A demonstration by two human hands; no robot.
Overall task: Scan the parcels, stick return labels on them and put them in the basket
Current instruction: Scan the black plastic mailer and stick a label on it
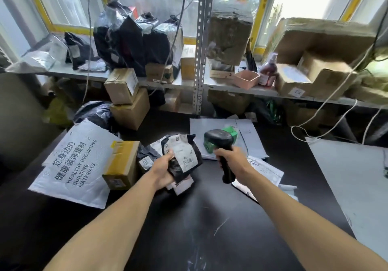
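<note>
Both our hands are busy above the dark tabletop [189, 218].

Our left hand [162, 169] has its grip curled round a black parcel [181, 157], white label facing up, held just over other small parcels. Our right hand [230, 159] wraps its grip round the handle of a black scanner [220, 142], head beside the parcel. Left of them lie a yellow-taped box [121, 163] and a white mailer [77, 161].

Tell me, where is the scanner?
The black barcode scanner is right of centre, gripped by the right hand, just right of the black parcel.
</note>
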